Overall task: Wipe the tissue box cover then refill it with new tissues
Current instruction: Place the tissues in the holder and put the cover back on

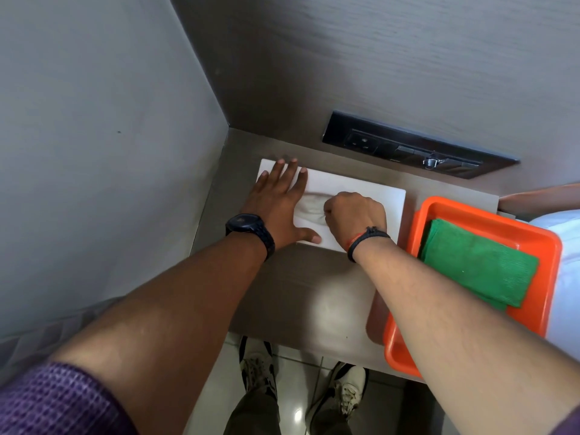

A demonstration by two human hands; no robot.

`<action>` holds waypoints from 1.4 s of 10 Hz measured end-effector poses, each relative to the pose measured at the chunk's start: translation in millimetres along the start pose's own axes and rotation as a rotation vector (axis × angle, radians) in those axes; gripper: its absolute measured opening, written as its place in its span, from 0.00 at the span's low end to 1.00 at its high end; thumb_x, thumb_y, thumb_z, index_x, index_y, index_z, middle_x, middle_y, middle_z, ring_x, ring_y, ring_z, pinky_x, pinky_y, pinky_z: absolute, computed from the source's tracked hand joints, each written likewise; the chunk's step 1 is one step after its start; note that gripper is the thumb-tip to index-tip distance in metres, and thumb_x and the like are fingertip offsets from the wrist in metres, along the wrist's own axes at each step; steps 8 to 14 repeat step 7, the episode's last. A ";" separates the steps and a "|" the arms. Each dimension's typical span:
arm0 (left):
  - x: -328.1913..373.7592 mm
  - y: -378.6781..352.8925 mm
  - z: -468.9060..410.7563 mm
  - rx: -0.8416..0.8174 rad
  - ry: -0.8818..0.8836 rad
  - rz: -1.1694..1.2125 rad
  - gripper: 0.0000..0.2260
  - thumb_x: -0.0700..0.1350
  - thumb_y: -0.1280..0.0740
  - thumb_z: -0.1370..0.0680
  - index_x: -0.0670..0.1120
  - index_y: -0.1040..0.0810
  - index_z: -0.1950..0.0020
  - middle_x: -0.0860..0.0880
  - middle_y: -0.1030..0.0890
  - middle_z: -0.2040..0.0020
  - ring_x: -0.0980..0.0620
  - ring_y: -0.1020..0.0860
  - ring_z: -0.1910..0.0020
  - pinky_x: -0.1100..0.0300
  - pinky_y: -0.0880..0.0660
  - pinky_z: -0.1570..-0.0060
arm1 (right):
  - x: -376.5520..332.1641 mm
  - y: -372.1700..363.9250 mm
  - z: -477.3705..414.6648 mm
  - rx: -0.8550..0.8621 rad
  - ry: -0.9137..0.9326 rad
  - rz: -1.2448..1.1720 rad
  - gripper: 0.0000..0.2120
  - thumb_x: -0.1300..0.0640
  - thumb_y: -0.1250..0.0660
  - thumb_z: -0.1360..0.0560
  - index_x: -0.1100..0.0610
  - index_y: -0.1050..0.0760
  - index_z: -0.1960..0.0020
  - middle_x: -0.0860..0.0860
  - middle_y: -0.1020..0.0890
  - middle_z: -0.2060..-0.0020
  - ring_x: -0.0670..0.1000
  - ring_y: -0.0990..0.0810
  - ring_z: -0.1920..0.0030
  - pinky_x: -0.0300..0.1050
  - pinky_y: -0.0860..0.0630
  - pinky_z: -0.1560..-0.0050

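Note:
A white tissue box cover (pixel 348 185) lies flat on the brown shelf (pixel 301 293) near the wall corner. My left hand (pixel 279 204) rests flat on its left half, fingers spread, pressing it down. My right hand (pixel 356 216) is over the oval slot (pixel 310 204) in the middle, its fingertips pinched on white tissue at the opening. The tissue itself is mostly hidden under my fingers. A folded green cloth (pixel 477 262) lies in the orange tray (pixel 489 211) to the right.
A black socket panel (pixel 417 146) is set in the back wall just above the shelf. A grey wall (pixel 94 136) closes the left side. The orange tray overhangs the shelf's right front edge. My shoes (pixel 257 368) stand on the tiled floor below.

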State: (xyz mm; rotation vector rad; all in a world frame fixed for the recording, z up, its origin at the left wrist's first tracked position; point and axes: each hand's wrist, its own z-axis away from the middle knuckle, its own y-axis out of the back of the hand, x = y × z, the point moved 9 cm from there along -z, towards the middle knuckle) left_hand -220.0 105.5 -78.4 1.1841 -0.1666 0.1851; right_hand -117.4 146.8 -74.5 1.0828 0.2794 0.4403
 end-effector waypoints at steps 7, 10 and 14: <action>8.2 21.2 9.5 0.029 0.119 0.040 0.55 0.67 0.27 0.39 0.49 0.54 0.23 0.45 0.50 0.22 0.44 0.52 0.24 0.46 0.51 0.28 | 29.9 68.1 47.3 0.282 -0.066 -0.552 0.12 0.51 0.34 0.28 0.50 0.24 0.45 0.47 0.21 0.62 0.52 0.22 0.56 0.43 0.28 0.57; 8.2 21.2 9.5 0.029 0.119 0.040 0.55 0.67 0.27 0.39 0.49 0.54 0.23 0.45 0.50 0.22 0.44 0.52 0.24 0.46 0.51 0.28 | 29.9 68.1 47.3 0.282 -0.066 -0.552 0.12 0.51 0.34 0.28 0.50 0.24 0.45 0.47 0.21 0.62 0.52 0.22 0.56 0.43 0.28 0.57; 8.2 21.2 9.5 0.029 0.119 0.040 0.55 0.67 0.27 0.39 0.49 0.54 0.23 0.45 0.50 0.22 0.44 0.52 0.24 0.46 0.51 0.28 | 29.9 68.1 47.3 0.282 -0.066 -0.552 0.12 0.51 0.34 0.28 0.50 0.24 0.45 0.47 0.21 0.62 0.52 0.22 0.56 0.43 0.28 0.57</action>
